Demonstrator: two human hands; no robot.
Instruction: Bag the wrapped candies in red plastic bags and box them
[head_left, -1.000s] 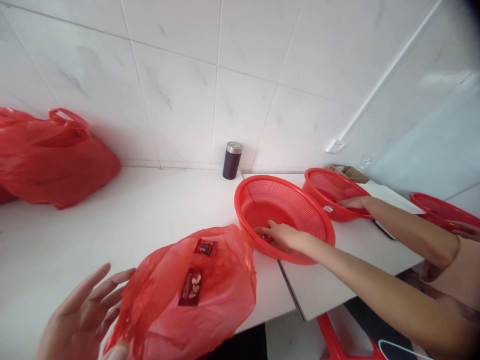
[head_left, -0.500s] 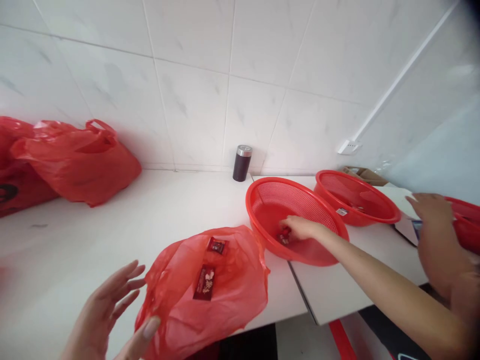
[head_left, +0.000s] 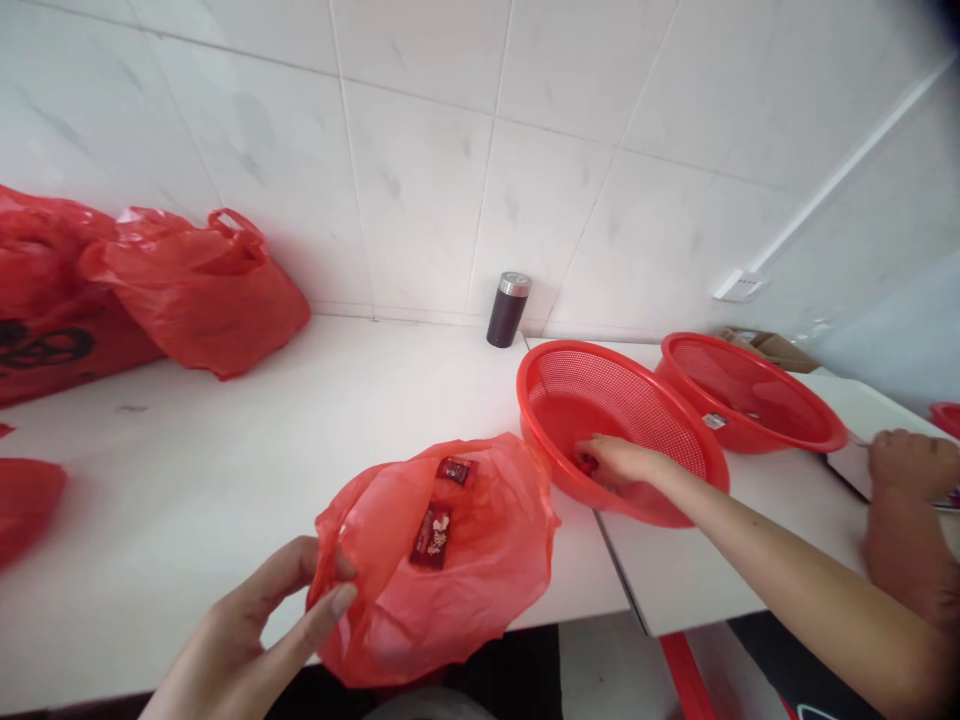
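My left hand pinches the left rim of a thin red plastic bag between thumb and fingers. The bag lies spread with its mouth up on the white table. Inside are a small dark red snack packet with pale printing and a smaller dark packet behind it. My right hand reaches down into a red perforated plastic basket just right of the bag. Its fingers are closed on a small red packet, mostly hidden by the hand.
A second red basket stands further right. Beyond it is a co-worker's hand. A black tumbler stands by the tiled wall. Full red bags sit at the back left. A seam between tables runs under the near basket.
My left hand has closed from open fingers onto the bag's rim. My right hand stays in the basket. The co-worker's hand has moved, and the view has shifted slightly.
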